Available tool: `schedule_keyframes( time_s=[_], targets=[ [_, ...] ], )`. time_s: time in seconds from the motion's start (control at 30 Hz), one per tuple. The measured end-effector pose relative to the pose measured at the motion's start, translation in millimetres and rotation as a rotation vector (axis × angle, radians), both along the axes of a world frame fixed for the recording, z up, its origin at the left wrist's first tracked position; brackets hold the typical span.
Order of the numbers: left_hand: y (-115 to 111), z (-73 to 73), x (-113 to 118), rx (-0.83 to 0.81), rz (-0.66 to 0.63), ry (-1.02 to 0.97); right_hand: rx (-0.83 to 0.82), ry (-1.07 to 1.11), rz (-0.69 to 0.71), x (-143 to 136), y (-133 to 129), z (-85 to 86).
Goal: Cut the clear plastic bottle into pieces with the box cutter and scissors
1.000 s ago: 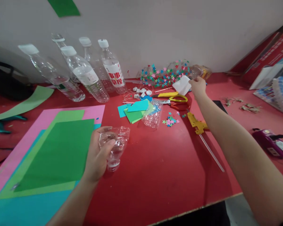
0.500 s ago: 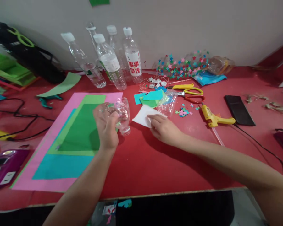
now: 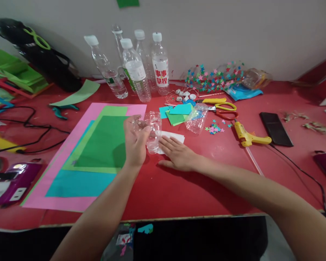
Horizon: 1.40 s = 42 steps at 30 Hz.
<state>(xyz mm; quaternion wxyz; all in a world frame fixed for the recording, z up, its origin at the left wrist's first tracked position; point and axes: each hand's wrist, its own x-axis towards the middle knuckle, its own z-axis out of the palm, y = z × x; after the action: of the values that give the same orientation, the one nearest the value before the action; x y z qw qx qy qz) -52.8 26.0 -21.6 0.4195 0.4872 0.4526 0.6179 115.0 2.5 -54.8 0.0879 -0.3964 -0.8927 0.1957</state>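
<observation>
My left hand (image 3: 137, 143) is closed around a clear plastic bottle (image 3: 154, 136), its narrow end pointing down toward me over the red table. Flat on a white sheet of paper (image 3: 176, 136) lies my right hand (image 3: 179, 154), fingers stretched out and pressing it to the tabletop. The bottle's edge overlaps the left side of the white sheet. Just left of the bottle is a stack of coloured sheets, with dark green paper (image 3: 100, 141) on top. Behind the white sheet are a crumpled clear plastic piece (image 3: 197, 119) and small blue paper pieces (image 3: 180, 109).
Several capped bottles (image 3: 137, 72) stand at the back by the wall. To the right are scissors (image 3: 225, 108), a yellow glue gun (image 3: 248, 136) with its cord, and a black phone (image 3: 276, 128). A purple tape dispenser (image 3: 19, 181) sits at the left.
My right hand has gone from fingertips on the raised white paper to lying flat on it. My left hand has brought the bottle right, over the paper's edge. The view has shifted slightly.
</observation>
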Motion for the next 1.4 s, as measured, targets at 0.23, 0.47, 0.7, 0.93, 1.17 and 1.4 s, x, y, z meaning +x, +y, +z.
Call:
schedule_keyframes(
  time_s=[0.23,0.47,0.7,0.93,1.17,1.4],
  targets=[
    [3.5,5.6,7.9,-0.076,-0.103,-0.198,-0.282,0.444,-0.107,29.1,-0.9,27.5],
    [4.5,4.0,5.6,-0.153,-0.396,0.153,-0.17,0.6,-0.558,64.8,-1.1,33.8],
    [1.7,15.0,-6.6,-0.043,-0.579,0.489,-0.093,0.556,-0.472,71.7,-16.5,41.4],
    [10.8,10.9,-3.9,-0.112,-0.52,0.189,-0.059,0.516,-0.411,55.9,-20.1,31.8],
    [6.6,13.0,-0.8,-0.106,-0.359,-0.139,0.078,0.215,-0.181,-23.4,-26.3,-4.7],
    [6.5,14.7,-2.7,-0.091,-0.347,-0.235,0.033,0.125,0.207,-35.2,-25.6,-8.6]
  ],
)
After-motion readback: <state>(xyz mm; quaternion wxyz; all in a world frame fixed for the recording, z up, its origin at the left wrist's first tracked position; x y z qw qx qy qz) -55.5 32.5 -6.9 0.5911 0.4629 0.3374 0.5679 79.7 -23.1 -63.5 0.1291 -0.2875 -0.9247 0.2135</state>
